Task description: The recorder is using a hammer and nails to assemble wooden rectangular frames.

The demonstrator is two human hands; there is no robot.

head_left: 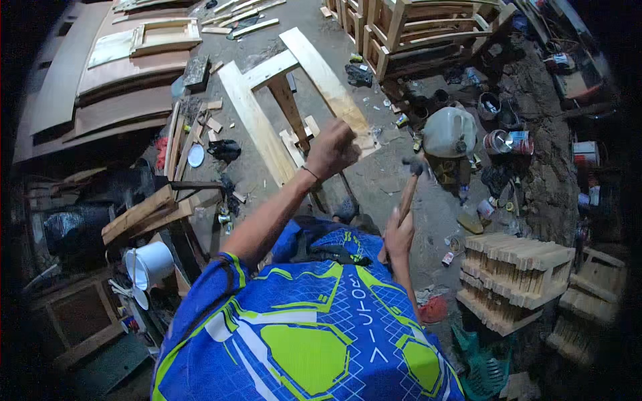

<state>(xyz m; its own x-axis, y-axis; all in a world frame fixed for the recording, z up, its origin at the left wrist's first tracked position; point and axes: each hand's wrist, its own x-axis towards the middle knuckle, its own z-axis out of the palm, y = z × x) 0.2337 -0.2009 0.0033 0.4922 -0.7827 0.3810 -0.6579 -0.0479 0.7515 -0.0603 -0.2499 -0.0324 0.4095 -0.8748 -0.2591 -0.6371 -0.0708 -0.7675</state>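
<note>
My right hand (399, 232) is wrapped round the wooden handle of a hammer (406, 194). The hammer's dark head points up and away from me. My left hand (333, 148) is closed, held out in front over the near end of a pale wooden frame (244, 107). What its fingers hold, if anything, is hidden. The frame has two long side boards and a crosspiece near its far end. A darker wooden board (287, 110) runs lengthwise between the sides. Smaller wood pieces sit by the near end, partly behind my left hand.
Wooden panels (127, 100) lean at the left, above offcuts and a white bucket (150, 264). Stacked wooden frames (428, 40) stand at the far right. A cloudy plastic jerrycan (450, 131), paint cans (518, 142) and stacked cut wood pieces (515, 274) are on my right.
</note>
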